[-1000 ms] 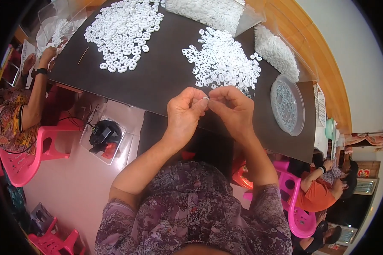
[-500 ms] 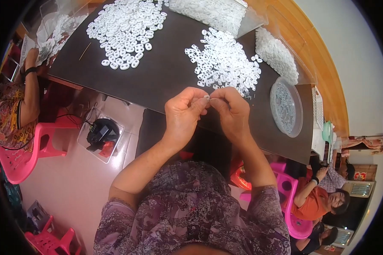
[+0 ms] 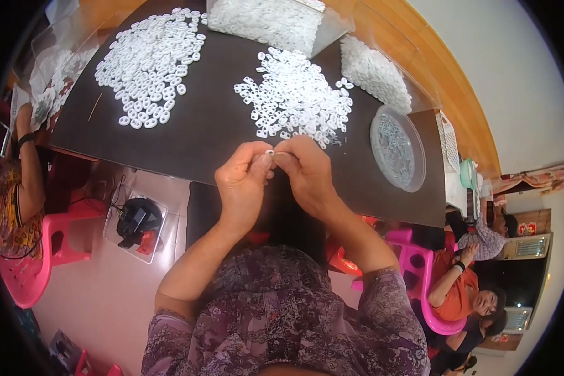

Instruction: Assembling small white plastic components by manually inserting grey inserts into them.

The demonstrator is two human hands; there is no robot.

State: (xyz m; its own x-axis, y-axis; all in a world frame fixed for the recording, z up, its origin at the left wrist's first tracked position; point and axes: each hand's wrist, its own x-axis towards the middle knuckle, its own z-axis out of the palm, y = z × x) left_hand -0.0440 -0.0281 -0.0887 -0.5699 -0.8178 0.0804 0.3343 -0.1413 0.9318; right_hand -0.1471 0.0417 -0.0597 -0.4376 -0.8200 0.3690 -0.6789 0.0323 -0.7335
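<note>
My left hand (image 3: 241, 182) pinches a small white plastic piece (image 3: 269, 152) between thumb and fingers, just over the near edge of the dark table (image 3: 194, 147). My right hand (image 3: 308, 172) is closed too, its thumb and fingertips pressed together against the right side of that piece. Whatever the right fingertips hold is too small or hidden to make out. Just beyond both hands lies a loose heap of small white two-holed plastic pieces (image 3: 301, 97). To the right of it, a round clear tray (image 3: 418, 156) holds many tiny greyish metal-looking parts.
A second heap of larger white oval pieces (image 3: 147, 69) lies at the far left, near a thin brown stick (image 3: 95, 106). Clear bins of white pieces (image 3: 263, 25) stand along the back. People sit at both sides, one on a pink chair (image 3: 44, 263). A black device (image 3: 141, 216) rests below left.
The whole view has shifted, so the table's things and my hands sit farther left in the picture. My hands stay together at the small white piece, with only slight finger movement.
</note>
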